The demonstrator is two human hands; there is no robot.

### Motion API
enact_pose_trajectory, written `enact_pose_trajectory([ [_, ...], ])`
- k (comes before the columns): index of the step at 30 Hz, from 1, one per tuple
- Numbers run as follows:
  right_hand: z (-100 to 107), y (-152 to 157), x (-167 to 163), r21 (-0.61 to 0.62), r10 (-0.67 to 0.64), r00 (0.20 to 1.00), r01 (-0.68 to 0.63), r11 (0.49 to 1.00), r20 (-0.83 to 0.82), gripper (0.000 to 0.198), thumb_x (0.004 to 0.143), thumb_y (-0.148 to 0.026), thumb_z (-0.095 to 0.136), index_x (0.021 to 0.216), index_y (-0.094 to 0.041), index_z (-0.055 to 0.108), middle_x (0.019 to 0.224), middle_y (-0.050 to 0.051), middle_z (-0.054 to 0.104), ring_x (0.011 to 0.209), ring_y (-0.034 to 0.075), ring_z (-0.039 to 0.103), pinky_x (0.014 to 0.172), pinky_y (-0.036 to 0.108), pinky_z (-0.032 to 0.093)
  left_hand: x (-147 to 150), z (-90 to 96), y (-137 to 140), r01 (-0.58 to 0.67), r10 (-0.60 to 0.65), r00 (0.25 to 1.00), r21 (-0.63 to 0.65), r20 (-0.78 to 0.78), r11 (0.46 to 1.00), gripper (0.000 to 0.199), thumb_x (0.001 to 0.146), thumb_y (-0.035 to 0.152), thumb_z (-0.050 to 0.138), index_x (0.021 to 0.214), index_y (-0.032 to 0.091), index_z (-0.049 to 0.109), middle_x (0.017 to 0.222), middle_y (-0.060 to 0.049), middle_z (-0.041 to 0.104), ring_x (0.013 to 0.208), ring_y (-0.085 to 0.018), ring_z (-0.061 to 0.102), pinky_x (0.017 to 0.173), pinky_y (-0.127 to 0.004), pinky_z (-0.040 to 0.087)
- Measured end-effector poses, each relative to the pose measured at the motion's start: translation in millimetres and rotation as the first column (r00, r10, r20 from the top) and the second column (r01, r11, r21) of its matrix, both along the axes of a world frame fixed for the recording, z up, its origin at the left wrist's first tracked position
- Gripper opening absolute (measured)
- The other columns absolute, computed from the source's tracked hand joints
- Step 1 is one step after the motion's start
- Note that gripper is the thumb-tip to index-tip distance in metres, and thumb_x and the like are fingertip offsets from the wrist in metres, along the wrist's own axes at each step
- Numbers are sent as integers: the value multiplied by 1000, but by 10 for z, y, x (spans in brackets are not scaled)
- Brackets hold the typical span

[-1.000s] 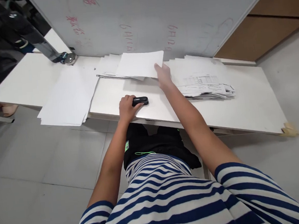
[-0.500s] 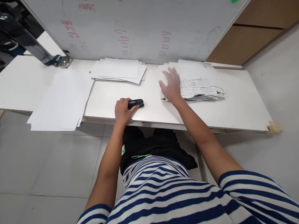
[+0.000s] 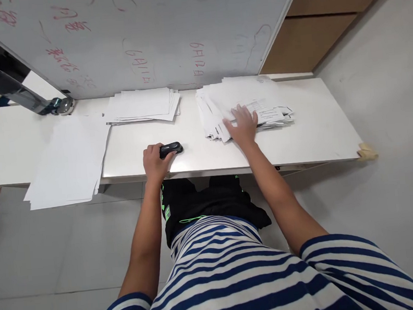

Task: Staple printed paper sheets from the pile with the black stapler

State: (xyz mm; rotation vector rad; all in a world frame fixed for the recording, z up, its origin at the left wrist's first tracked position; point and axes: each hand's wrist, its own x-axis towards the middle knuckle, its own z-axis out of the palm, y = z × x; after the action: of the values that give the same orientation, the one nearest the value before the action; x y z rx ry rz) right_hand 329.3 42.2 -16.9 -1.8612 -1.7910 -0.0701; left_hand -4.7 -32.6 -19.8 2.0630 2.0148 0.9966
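Observation:
My left hand (image 3: 155, 162) is wrapped round a black stapler (image 3: 172, 149) that rests on the white table near its front edge. Farther right, my right hand (image 3: 243, 125) lies with fingers spread on the front part of a loose pile of printed papers (image 3: 269, 94). The sheets in that pile are fanned and uneven, with some print showing along the front. A smaller stack of white papers (image 3: 144, 105) sits at the back of the table, beyond the stapler. To the left, large blank sheets (image 3: 67, 160) overhang the front edge.
A whiteboard (image 3: 167, 38) with red writing stands along the table's back edge. Brown panels (image 3: 322, 38) and a pale wall (image 3: 377, 87) are on the right. At the back left is a dark post with a metal foot (image 3: 66, 106). Tape wraps the table's right corner (image 3: 367, 151).
My right hand has come down onto the printed pile, whose left sheets are now more fanned out. My left hand stays on the stapler. The camera view has turned.

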Motion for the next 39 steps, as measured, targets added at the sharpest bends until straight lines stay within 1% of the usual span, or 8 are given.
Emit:
enact_pose_trajectory([
  [7,-1,-14,57,120,-21,977,47,992,-214,44,100,-23,32,135,-17,58,128,13,72,127,24,62,119,53,34,9,7,2,4,-4,1000,-7,27,1000,35,82,45,74,108,25,63,108,-11,60,107,-31,53,93,-47,45],
  [13,-77,43,125,161,-59,967,101,982,-246,42,101,-30,32,124,-17,65,123,15,73,120,26,65,116,51,39,8,0,8,5,-6,1000,13,7,1000,33,83,44,74,106,25,63,106,-10,61,105,-30,54,92,-45,45],
  [17,-77,49,131,101,-78,974,101,990,-212,54,104,-35,20,126,-15,65,119,16,73,116,26,66,119,51,37,19,18,-1,1,-1,1000,11,-3,1000,33,83,44,75,106,25,63,106,-10,61,105,-30,54,93,-45,45],
  [21,16,-11,107,-11,-104,983,104,995,-151,59,104,-34,14,137,-17,60,130,16,69,128,29,60,121,54,32,33,46,-13,2,-2,1000,-5,16,1000,33,83,45,74,107,26,63,107,-11,61,107,-31,54,93,-46,45],
  [26,178,53,168,-120,8,999,-13,993,-41,55,94,-29,39,148,-24,51,160,9,43,149,33,36,121,61,26,35,55,-12,-7,7,1000,-18,29,1000,32,82,45,74,106,27,63,107,-11,61,106,-31,54,93,-47,45],
  [30,323,306,304,-243,100,993,-84,966,56,63,91,-39,52,152,-25,44,167,10,31,154,37,23,119,67,20,24,41,-8,4,-4,1000,-17,16,1000,33,83,46,73,108,25,63,108,-11,61,106,-31,54,93,-47,45],
  [34,409,535,392,-308,211,975,-178,934,76,63,92,-55,51,147,-23,51,164,12,37,152,37,28,120,67,16,16,26,-4,2,-2,1000,-8,16,1000,34,83,45,74,107,25,63,108,-11,61,108,-32,54,94,-47,45],
  [39,386,633,367,-290,165,985,-146,946,42,58,93,-59,51,137,-21,63,156,13,49,146,35,39,121,63,21,14,5,2,7,-7,1000,7,0,1000,34,83,45,74,107,25,63,109,-11,62,106,-31,54,92,-46,46],
])
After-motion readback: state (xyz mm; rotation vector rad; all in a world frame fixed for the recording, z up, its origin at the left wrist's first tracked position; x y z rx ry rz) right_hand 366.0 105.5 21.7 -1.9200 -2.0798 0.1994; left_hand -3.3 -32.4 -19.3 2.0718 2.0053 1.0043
